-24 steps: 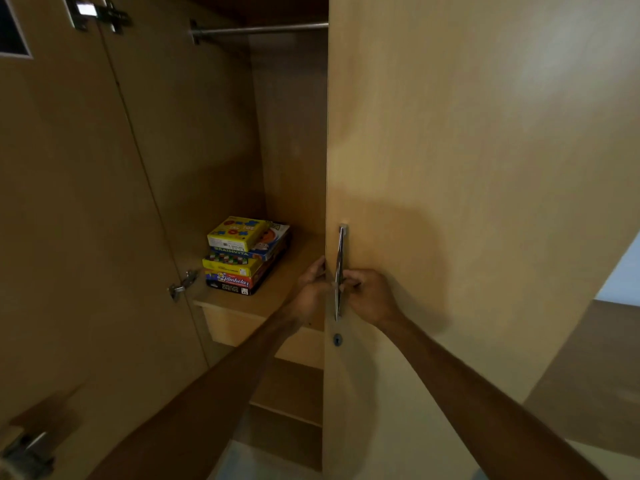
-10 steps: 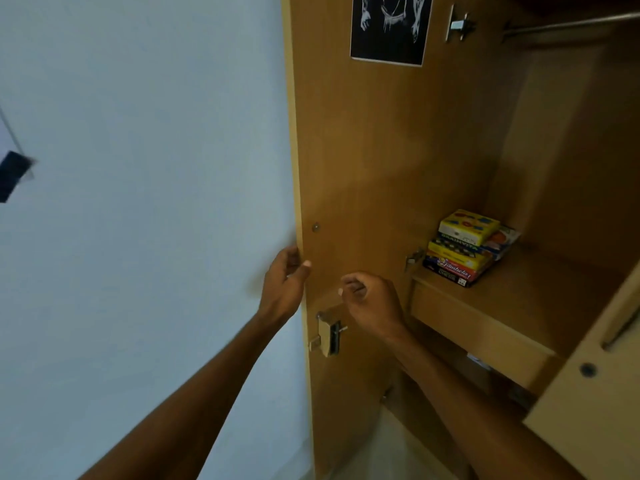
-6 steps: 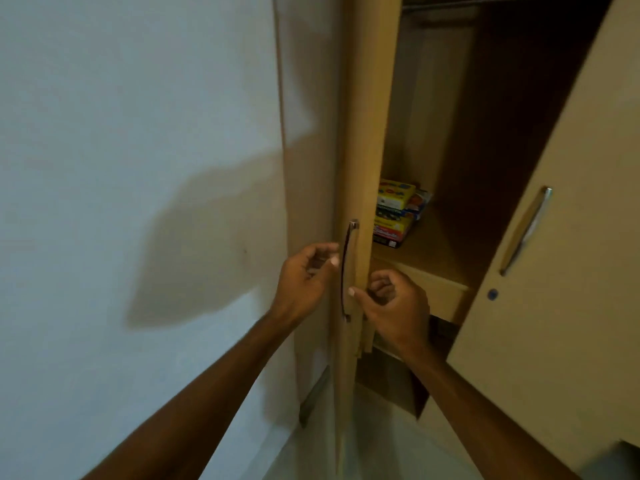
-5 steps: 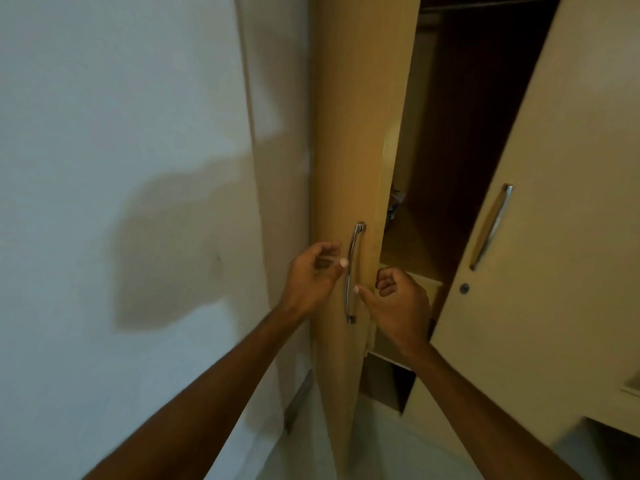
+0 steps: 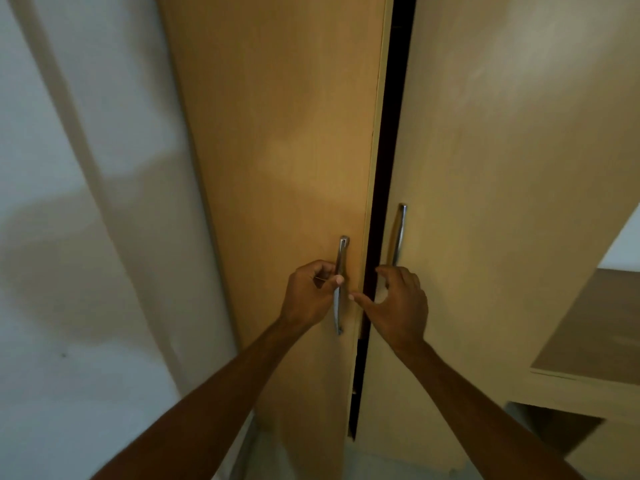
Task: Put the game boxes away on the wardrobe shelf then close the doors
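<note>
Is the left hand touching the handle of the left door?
Touching. The head view shows the left hand with its fingers curled round the handle of the left door, the thumb laid across the bar.

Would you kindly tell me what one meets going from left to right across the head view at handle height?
White wall → left door → left handle, gripped by the left hand → dark gap between the doors → right handle → right door → wooden top.
</note>
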A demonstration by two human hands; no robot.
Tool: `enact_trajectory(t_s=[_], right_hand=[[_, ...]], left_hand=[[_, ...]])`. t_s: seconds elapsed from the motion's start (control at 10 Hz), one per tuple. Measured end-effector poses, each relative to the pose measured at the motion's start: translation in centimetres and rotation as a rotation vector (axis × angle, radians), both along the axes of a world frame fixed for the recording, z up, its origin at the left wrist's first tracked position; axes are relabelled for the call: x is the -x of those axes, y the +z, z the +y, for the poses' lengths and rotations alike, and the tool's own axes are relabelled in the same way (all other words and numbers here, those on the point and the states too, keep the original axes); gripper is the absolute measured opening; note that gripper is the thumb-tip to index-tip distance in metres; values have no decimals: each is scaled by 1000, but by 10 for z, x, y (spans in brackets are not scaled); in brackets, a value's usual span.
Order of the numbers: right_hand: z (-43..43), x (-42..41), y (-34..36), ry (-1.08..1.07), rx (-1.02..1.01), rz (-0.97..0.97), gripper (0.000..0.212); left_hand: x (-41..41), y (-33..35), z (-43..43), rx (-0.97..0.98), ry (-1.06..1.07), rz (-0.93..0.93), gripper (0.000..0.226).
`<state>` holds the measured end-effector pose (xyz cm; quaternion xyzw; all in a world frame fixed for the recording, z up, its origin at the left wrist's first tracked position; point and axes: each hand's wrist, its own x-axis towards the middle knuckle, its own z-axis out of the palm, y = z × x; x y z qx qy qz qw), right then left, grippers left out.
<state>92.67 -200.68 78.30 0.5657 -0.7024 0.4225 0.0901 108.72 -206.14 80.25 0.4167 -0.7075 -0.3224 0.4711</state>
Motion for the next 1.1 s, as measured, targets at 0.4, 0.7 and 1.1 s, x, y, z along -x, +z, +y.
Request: enact_trajectory(t_s=[0.4,0.7,1.1], right_hand=[[-95,79,10,-201,19,224,120],[-136,105,10,-220,13,300,124],[-95,109,7,195,-4,241,118]], left_hand=[[84,-5,-91,8,40,16,20],[112,-4,-122,3,80,57,19],[64,-12,-40,255,453,-318,31]])
